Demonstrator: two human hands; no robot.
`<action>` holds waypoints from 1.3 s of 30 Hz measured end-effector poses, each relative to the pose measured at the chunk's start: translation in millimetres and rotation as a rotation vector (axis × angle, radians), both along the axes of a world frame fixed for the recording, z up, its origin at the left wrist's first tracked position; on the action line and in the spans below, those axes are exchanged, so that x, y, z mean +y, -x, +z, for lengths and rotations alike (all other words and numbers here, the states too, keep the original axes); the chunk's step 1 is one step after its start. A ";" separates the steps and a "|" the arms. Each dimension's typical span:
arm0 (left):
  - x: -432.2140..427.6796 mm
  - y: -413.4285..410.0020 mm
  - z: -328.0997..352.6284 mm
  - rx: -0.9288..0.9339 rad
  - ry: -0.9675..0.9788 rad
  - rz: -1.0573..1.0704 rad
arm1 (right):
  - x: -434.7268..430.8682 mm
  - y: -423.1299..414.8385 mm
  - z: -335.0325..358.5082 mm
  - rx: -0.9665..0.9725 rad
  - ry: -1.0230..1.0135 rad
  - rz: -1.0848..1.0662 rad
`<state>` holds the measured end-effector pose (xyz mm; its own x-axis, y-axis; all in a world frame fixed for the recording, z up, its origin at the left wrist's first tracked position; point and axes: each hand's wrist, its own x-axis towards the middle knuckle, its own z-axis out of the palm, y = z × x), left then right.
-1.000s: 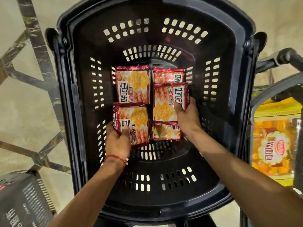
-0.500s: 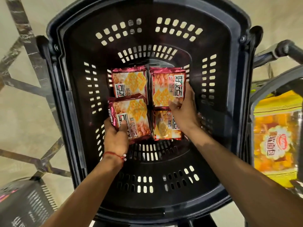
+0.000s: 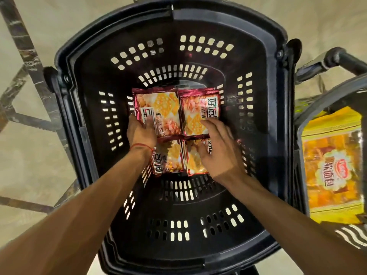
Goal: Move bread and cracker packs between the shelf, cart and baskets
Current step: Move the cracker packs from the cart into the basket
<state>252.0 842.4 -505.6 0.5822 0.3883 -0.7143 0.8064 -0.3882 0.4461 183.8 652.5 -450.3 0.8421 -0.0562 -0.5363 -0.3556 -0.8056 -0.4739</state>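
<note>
Floor tiles (image 3: 29, 155) surround basket (image 3: 91, 76); left hand (image 3: 142, 132) grips cracker pack (image 3: 162, 108), right hand (image 3: 220, 151) rests flat.

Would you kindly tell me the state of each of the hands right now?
Left hand: grips the far-left cracker pack.
Right hand: open, resting on the far-right cracker pack.

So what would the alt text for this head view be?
From above, a person's left hand grips and right hand touches red cracker packs lying flat in a black slotted basket. A yellow bread pack shows at right.
</note>
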 end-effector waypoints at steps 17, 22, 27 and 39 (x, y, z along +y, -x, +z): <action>-36.0 89.9 299.7 -0.114 -0.344 -0.864 | -30.7 41.3 250.9 -0.132 0.265 0.256; -56.0 125.1 404.9 -0.173 -0.471 -1.041 | -54.4 78.8 351.9 -0.161 0.274 0.279; -72.6 169.3 480.6 -0.300 -0.562 -1.206 | -73.9 133.5 431.8 -0.232 0.347 0.245; -91.7 268.7 578.7 -0.561 -0.621 -1.592 | -102.5 297.4 541.4 -0.332 0.560 0.010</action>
